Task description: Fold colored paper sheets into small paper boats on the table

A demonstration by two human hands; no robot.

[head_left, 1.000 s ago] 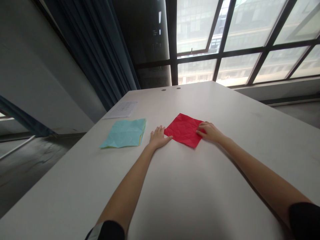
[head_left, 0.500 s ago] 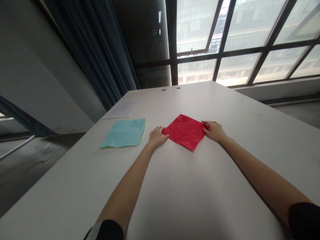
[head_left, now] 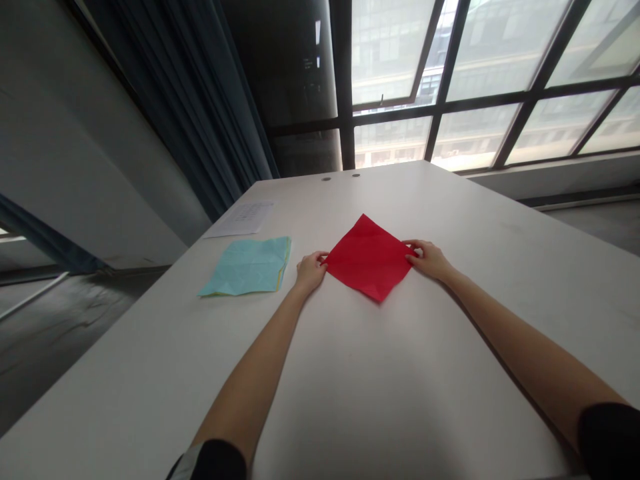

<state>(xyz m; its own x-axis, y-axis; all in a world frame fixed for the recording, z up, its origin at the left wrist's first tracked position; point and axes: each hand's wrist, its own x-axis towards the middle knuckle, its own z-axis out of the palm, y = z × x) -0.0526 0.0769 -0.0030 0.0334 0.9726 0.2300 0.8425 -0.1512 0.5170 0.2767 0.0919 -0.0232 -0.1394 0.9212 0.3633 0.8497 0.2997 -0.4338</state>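
Note:
A square of red paper point(head_left: 369, 259) lies turned like a diamond, one corner toward me and one pointing away. Its left corner is pinched between the thumb and fingers of my left hand point(head_left: 312, 271). On the opposite side, my right hand point(head_left: 428, 259) grips the right corner in the same way. The sheet looks fairly smooth, with faint creases, and its far corner rises a little. Left of my left hand rests a stack of creased light-blue paper point(head_left: 250, 265), with a yellow edge showing beneath.
A white printed sheet point(head_left: 241, 219) lies behind the blue stack on the white table point(head_left: 350, 373). Two round holes point(head_left: 327, 179) sit near the table's far edge. Dark blue curtains point(head_left: 195, 100) hang at the left, and windows point(head_left: 480, 127) stand beyond.
The red paper has gone from wrinkled to flatter and wider, its far corner reaching farther away. My left hand has shifted slightly left; both hands still hold the corners.

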